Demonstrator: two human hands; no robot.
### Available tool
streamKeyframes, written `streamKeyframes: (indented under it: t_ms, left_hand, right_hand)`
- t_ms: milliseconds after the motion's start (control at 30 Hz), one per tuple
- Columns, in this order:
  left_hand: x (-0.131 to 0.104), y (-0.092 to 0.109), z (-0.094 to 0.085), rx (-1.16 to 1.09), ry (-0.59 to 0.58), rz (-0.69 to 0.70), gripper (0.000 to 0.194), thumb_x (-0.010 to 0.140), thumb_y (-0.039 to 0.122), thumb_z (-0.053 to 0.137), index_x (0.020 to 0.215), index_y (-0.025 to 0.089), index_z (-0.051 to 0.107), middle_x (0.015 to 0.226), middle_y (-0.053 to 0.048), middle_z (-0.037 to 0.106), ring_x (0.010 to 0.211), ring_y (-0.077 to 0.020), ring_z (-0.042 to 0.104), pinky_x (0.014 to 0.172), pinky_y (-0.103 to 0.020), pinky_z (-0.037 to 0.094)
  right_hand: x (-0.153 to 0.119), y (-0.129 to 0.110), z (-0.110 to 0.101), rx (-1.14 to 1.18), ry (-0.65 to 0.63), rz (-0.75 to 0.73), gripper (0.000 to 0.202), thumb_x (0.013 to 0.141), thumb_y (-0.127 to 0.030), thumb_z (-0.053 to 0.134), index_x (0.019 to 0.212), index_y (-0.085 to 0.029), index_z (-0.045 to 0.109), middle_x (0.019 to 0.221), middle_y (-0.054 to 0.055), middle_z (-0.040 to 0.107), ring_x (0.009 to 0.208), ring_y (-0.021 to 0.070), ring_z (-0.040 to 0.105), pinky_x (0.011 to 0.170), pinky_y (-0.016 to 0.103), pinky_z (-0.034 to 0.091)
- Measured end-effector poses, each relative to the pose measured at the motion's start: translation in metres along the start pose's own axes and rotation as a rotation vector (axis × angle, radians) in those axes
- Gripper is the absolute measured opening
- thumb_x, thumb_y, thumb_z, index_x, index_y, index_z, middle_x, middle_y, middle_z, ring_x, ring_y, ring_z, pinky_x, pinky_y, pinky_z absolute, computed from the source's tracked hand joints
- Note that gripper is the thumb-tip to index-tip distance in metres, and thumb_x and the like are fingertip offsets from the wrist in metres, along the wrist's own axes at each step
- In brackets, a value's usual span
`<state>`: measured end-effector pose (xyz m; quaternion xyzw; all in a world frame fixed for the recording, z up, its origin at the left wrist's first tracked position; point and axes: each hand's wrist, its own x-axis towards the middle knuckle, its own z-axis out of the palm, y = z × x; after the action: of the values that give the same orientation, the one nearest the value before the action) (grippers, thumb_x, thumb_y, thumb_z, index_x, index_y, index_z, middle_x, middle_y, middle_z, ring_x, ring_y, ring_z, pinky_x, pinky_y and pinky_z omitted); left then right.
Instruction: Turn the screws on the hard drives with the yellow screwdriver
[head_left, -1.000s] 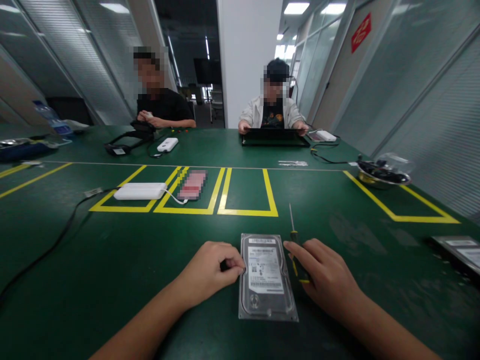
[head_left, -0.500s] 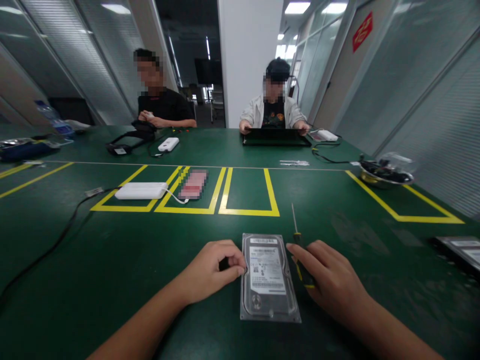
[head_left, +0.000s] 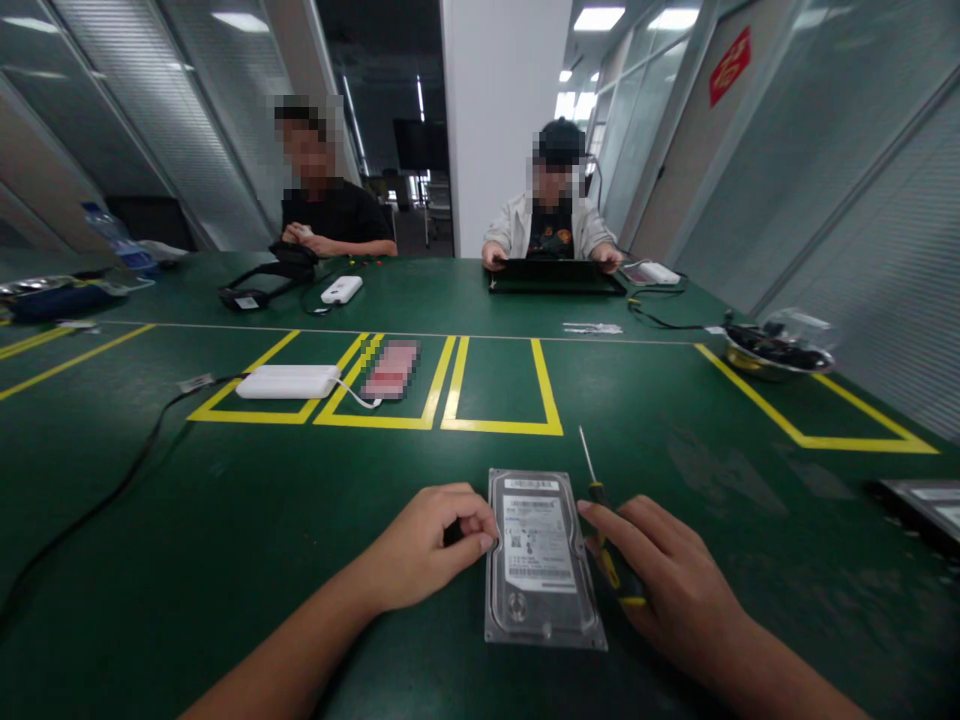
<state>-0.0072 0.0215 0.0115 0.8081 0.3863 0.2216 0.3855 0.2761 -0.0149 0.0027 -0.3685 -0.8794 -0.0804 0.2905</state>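
A silver hard drive point(head_left: 541, 560) with a white label lies flat on the green table point(head_left: 360, 660). My left hand point(head_left: 442, 535) is at its left edge, thumb and fingertips pinched together against the rim. To the right of the drive, my right hand point(head_left: 660, 560) is wrapped round the black and yellow handle of a screwdriver point(head_left: 598, 490). Its thin shaft points away from me, past the drive's far right corner, and does not touch the drive.
A white power bank point(head_left: 289, 381) is cabled to a pink phone point(head_left: 390, 369) beyond the left hand. Another drive point(head_left: 926, 505) lies at the right edge, below a metal bowl point(head_left: 780, 350) of black items. Two people sit opposite; one holds a black panel point(head_left: 556, 277).
My right hand and the screwdriver have moved slightly toward me; the shaft tip is lower. The whole view has shifted slightly. My left hand stays at the drive's edge.
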Motion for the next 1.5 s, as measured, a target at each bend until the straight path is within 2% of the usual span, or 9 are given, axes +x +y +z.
streamKeyframes:
  t_ms: [233, 333, 433, 600, 800, 900, 1033, 1167, 1500]
  left_hand:
    - [-0.002, 0.000, 0.002, 0.106, -0.003, -0.003, 0.008, 0.091, 0.019, 0.056, 0.088, 0.020, 0.063, 0.084, 0.002, 0.060, 0.079, -0.0144, 0.056, 0.078, -0.030, 0.037]
    - [-0.004, -0.001, 0.003, 0.120, -0.004, -0.007, 0.008, 0.092, 0.021, 0.055, 0.090, 0.020, 0.062, 0.085, 0.001, 0.061, 0.080, -0.0153, 0.055, 0.079, -0.031, 0.035]
    - [-0.005, -0.001, 0.003, 0.121, -0.001, -0.016, 0.007, 0.091, 0.020, 0.055, 0.091, 0.020, 0.062, 0.086, 0.001, 0.061, 0.082, -0.0157, 0.055, 0.080, -0.032, 0.035]
    - [-0.004, -0.002, 0.003, 0.122, -0.008, -0.027, 0.007, 0.092, 0.022, 0.055, 0.090, 0.020, 0.061, 0.086, 0.002, 0.060, 0.081, -0.0160, 0.055, 0.079, -0.031, 0.034]
    - [-0.003, 0.000, 0.001, 0.114, -0.017, -0.053, 0.007, 0.092, 0.025, 0.055, 0.089, 0.020, 0.060, 0.085, 0.002, 0.060, 0.081, -0.0168, 0.054, 0.081, -0.032, 0.035]
    - [-0.002, -0.001, 0.002, 0.107, -0.008, -0.048, 0.008, 0.092, 0.024, 0.055, 0.087, 0.020, 0.059, 0.084, 0.002, 0.059, 0.080, -0.0165, 0.054, 0.080, -0.031, 0.035]
    - [-0.002, -0.001, 0.002, 0.104, -0.003, -0.042, 0.007, 0.091, 0.025, 0.056, 0.087, 0.020, 0.060, 0.083, 0.002, 0.061, 0.080, -0.0170, 0.054, 0.078, -0.031, 0.036]
    - [-0.002, -0.001, 0.001, 0.097, -0.014, -0.051, 0.008, 0.091, 0.026, 0.056, 0.088, 0.020, 0.061, 0.085, 0.001, 0.063, 0.080, -0.0168, 0.055, 0.080, -0.032, 0.036]
    - [-0.001, -0.004, 0.002, 0.063, 0.005, -0.061, 0.005, 0.088, 0.025, 0.060, 0.087, 0.020, 0.060, 0.082, 0.002, 0.062, 0.077, -0.0164, 0.055, 0.077, -0.031, 0.037]
  right_hand:
    - [0.003, -0.016, -0.013, 0.078, 0.238, 0.132, 0.038, 0.091, -0.017, 0.056, 0.129, -0.018, 0.054, 0.103, 0.011, 0.050, 0.091, 0.0186, 0.055, 0.070, 0.029, 0.055]
    - [0.007, -0.027, -0.021, 0.134, 0.265, 0.153, 0.033, 0.092, -0.019, 0.057, 0.125, -0.017, 0.054, 0.104, 0.011, 0.056, 0.093, 0.0181, 0.060, 0.073, 0.027, 0.056]
    - [0.014, -0.037, -0.028, 0.207, 0.300, 0.187, 0.033, 0.093, -0.023, 0.059, 0.125, -0.020, 0.050, 0.096, 0.007, 0.065, 0.087, 0.0171, 0.067, 0.071, 0.025, 0.059]
    - [0.027, -0.047, -0.039, 0.400, 0.420, 0.216, 0.056, 0.091, -0.024, 0.065, 0.139, -0.028, 0.036, 0.090, 0.004, 0.069, 0.074, 0.0182, 0.070, 0.059, 0.028, 0.061]
    - [0.051, -0.046, -0.039, 0.360, 0.378, 0.251, 0.054, 0.091, -0.029, 0.065, 0.140, -0.029, 0.041, 0.106, 0.011, 0.066, 0.089, 0.0233, 0.070, 0.066, 0.035, 0.063]
    - [0.071, -0.046, -0.030, 0.390, 0.373, 0.204, 0.052, 0.092, -0.024, 0.062, 0.139, -0.027, 0.039, 0.110, 0.009, 0.062, 0.091, 0.0196, 0.067, 0.075, 0.035, 0.061]
    - [0.090, -0.047, -0.016, 0.328, 0.355, 0.136, 0.044, 0.094, -0.021, 0.059, 0.134, -0.022, 0.041, 0.104, 0.006, 0.062, 0.078, 0.0122, 0.064, 0.069, 0.025, 0.057]
    - [0.093, -0.043, -0.003, 0.331, 0.352, 0.111, 0.040, 0.094, -0.021, 0.058, 0.131, -0.020, 0.042, 0.097, 0.002, 0.061, 0.071, 0.0087, 0.061, 0.065, 0.019, 0.053]
    - [0.087, -0.038, 0.009, 0.446, 0.304, 0.166, 0.038, 0.093, -0.021, 0.058, 0.128, -0.021, 0.042, 0.094, 0.001, 0.062, 0.071, 0.0093, 0.062, 0.063, 0.020, 0.052]
